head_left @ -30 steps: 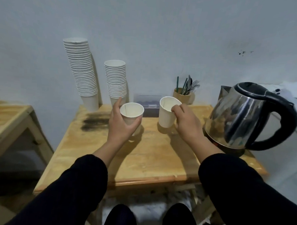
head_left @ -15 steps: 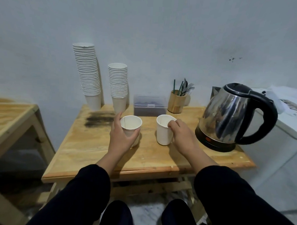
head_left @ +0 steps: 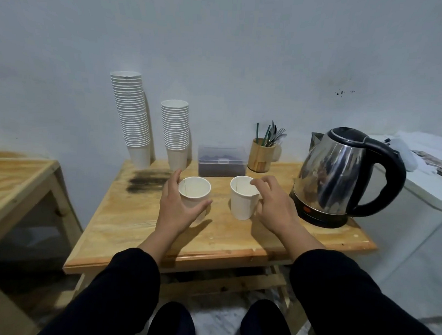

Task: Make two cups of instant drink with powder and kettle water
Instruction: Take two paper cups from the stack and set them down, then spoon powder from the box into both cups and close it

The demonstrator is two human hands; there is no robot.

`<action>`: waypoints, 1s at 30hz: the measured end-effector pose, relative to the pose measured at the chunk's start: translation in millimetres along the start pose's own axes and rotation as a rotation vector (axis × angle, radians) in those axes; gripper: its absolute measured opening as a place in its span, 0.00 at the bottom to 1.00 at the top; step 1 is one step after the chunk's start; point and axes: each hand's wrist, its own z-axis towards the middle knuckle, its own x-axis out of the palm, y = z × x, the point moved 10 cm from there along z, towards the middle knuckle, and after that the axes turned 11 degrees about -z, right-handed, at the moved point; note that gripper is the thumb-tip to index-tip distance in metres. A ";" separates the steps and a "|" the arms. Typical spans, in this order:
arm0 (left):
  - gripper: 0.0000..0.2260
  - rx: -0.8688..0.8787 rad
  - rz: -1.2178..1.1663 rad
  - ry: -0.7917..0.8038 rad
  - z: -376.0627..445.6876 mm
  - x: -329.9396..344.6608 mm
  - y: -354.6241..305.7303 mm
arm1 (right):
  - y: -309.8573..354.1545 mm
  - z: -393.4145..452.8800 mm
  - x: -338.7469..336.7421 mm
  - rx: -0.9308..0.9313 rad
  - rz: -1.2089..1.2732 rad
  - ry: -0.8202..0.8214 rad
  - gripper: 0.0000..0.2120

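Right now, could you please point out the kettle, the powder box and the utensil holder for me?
kettle (head_left: 331, 172): head view, on its steel body.
powder box (head_left: 222, 160): head view, on its clear front wall.
utensil holder (head_left: 261, 156): head view, on its wooden side.

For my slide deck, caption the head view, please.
Both hands, left hand and right hand, release two empty paper cups beside the kettle.

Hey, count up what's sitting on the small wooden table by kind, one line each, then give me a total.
Loose paper cups: 2, left cup, right cup
Stacks of paper cups: 2, tall stack, short stack
Kettles: 1, kettle
Clear plastic boxes: 1, box
Wooden utensil holders: 1, holder
Total: 7
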 end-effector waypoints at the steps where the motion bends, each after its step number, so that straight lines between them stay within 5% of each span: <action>1: 0.41 0.025 -0.003 -0.015 2.0 -4.8 -6.2 | -1.5 1.8 -5.7 0.004 0.002 -0.022 0.20; 12: 0.15 0.266 0.151 0.010 89.9 -10.1 -80.9 | -38.6 51.5 -44.6 0.167 0.065 -0.120 0.11; 30: 0.15 0.159 0.573 0.664 173.8 112.1 -0.4 | -78.8 169.8 41.3 0.366 0.287 0.044 0.14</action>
